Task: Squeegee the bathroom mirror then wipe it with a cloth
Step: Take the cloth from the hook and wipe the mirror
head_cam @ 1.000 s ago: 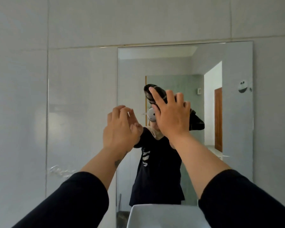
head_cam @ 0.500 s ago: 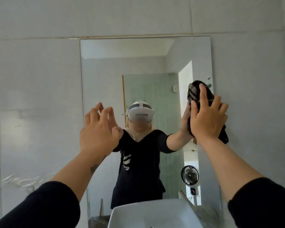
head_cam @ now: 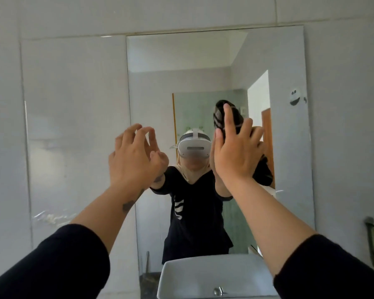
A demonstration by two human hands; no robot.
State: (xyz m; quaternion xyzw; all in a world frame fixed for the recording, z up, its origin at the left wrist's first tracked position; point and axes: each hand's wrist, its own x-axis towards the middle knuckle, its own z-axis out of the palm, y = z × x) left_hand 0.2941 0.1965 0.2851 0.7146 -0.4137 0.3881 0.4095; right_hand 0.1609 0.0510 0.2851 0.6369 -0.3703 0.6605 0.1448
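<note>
A tall rectangular mirror hangs on the grey tiled wall straight ahead. My right hand presses a dark striped cloth flat against the glass near the mirror's middle, fingers spread over it. The cloth sticks out above my fingertips and below my palm on the right. My left hand is raised by the mirror's left edge, fingers curled and apart, holding nothing. No squeegee is in view.
A white washbasin with a metal tap knob sits below the mirror. A small smiling-face sticker is on the mirror's upper right. A green and grey item hangs on the wall at lower right.
My right hand has slid the cloth leftward from the mirror's right edge toward its middle. My left hand stays raised by the left edge, its fingers more curled.
</note>
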